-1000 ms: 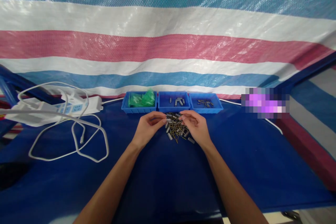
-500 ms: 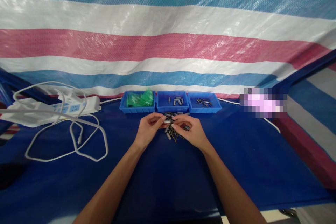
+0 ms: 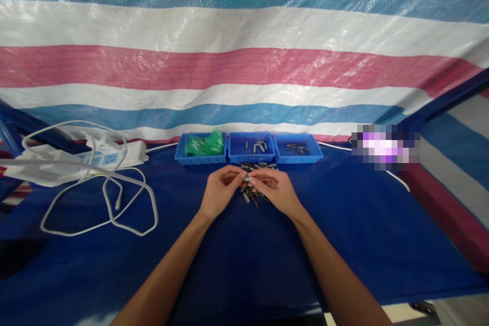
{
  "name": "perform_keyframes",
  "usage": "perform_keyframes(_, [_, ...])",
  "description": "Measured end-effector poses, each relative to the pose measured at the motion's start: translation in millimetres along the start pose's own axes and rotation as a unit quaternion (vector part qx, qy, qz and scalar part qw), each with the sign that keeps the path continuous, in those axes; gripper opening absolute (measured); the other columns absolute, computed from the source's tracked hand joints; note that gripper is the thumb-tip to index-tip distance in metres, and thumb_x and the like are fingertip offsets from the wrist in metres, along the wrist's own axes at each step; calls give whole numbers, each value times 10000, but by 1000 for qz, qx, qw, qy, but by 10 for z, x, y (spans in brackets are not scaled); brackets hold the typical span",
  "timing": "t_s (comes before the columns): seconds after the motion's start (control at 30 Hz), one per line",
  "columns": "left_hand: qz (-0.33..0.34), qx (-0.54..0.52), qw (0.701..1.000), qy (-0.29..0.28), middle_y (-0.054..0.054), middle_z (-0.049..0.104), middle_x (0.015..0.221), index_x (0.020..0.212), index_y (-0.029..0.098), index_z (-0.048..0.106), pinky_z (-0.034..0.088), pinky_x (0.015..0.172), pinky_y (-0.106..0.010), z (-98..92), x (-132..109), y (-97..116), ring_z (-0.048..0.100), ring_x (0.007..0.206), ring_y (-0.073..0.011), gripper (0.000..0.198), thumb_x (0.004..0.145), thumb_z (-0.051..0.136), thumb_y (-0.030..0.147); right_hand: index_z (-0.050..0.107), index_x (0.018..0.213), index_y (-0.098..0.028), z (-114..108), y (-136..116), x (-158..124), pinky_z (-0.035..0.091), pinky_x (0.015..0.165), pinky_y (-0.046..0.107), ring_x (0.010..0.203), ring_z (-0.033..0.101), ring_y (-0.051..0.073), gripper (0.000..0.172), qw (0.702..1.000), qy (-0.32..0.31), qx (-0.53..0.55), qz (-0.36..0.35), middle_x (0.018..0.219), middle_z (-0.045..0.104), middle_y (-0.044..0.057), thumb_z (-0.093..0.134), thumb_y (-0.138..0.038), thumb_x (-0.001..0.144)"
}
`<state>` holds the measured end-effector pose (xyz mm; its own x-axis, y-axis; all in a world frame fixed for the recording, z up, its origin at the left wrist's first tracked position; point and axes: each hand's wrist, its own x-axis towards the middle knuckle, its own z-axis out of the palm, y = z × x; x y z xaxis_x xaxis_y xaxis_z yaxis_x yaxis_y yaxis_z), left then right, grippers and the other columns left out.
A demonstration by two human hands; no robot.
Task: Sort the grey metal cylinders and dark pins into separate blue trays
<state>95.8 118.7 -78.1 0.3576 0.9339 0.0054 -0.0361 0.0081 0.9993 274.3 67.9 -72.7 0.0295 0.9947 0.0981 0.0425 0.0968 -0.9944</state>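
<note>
My left hand (image 3: 219, 191) is closed in a pinch on a small grey cylinder (image 3: 247, 179), thumb and fingertips at its left end. From the other side, the closed fingertips of my right hand (image 3: 278, 192) meet the cylinder's right end; whether a thin pin sits between them is too small to tell. Below and behind the hands lies a loose pile of grey cylinders and thin brass-coloured pins (image 3: 255, 197), partly hidden by my fingers.
Behind the pile stand three blue bins in a row: one with a green plastic bag (image 3: 206, 143), one with grey cylinders (image 3: 260, 146), one with thin pins (image 3: 298, 149). A white power strip (image 3: 133, 153) and looped cable (image 3: 148, 193) lie left. Striped sheeting (image 3: 244, 69) hangs behind.
My hands have come together, the right fingertips moving left to the end of the grey cylinder that the left hand holds. The bins and pile look the same.
</note>
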Motion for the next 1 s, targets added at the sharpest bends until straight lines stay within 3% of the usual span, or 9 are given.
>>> perform_keyframes(0.1, [24, 86, 996, 17, -52, 780, 854, 923, 168, 746, 621, 735, -307, -26, -3, 26, 742, 772, -198, 300, 896, 731, 466, 795, 991, -216, -30, 26, 12, 612, 730, 315, 786, 752, 199, 207, 999, 19, -26, -20, 891, 792, 54, 756, -390, 886])
perform_keyframes(0.2, [76, 223, 971, 39, -39, 775, 858, 913, 191, 755, 561, 672, -277, -86, 6, 25, 717, 745, -177, 220, 950, 654, 383, 792, 1042, -220, -68, 68, 47, 617, 770, 321, 829, 741, 199, 218, 996, 66, -51, -37, 963, 789, 66, 741, -377, 900])
perform_keyframes(0.3, [121, 307, 944, 13, -34, 742, 850, 943, 207, 757, 524, 657, -271, -139, 10, 4, 683, 743, -167, 164, 946, 636, 319, 753, 1212, -242, -84, 91, 86, 625, 829, 330, 944, 733, 206, 327, 993, 93, -45, -52, 1145, 774, 81, 724, -374, 914])
perform_keyframes(0.43, [142, 359, 922, -20, -26, 665, 823, 1015, 210, 744, 499, 665, -276, -148, -8, -6, 628, 731, -163, 162, 912, 683, 319, 638, 1413, -286, -93, 71, 87, 619, 915, 349, 1092, 702, 211, 494, 993, 82, -37, -70, 1407, 670, 92, 702, -348, 927])
perform_keyframes(0.67, [149, 369, 915, -64, -30, 656, 899, 1021, 222, 740, 506, 724, -287, -161, -15, -22, 633, 805, -171, 124, 925, 682, 276, 703, 1295, -262, -142, 60, 42, 621, 844, 356, 925, 721, 215, 364, 990, 95, -92, -55, 1069, 749, 71, 679, -338, 939])
perform_keyframes(1.0, [146, 379, 911, -78, -27, 606, 949, 1023, 224, 691, 506, 789, -307, -130, -3, -44, 623, 842, -176, 101, 978, 604, 249, 727, 1233, -268, -131, 78, 58, 611, 805, 323, 939, 708, 199, 318, 990, 92, -85, -70, 1168, 741, 69, 680, -310, 922])
